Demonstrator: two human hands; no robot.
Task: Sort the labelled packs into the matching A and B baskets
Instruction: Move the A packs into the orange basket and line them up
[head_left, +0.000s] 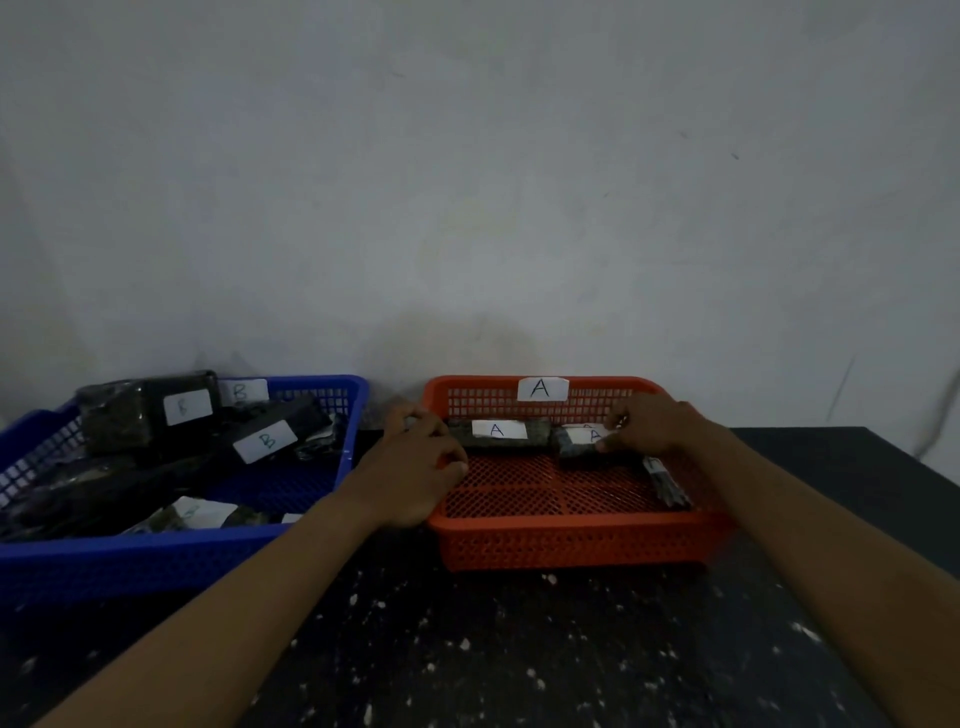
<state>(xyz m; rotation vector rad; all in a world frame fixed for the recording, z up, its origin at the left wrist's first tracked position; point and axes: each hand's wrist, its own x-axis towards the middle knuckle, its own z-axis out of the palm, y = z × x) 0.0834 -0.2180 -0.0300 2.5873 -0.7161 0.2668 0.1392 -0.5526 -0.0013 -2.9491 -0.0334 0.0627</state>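
Pinching with thumb and fingertips, my right grip (653, 423) holds the right-hand A pack (575, 442) at the back of the orange A basket (571, 545). My left grip (415, 460) is curled at that basket's left rim, against the end of the left-hand A pack (498, 432); whether it clasps pack or rim I cannot tell. A third pack (667, 480) lies at the basket's right side. Alongside, on the speckled desk (519, 649), the blue B basket (156, 551) carries B packs (267, 441)
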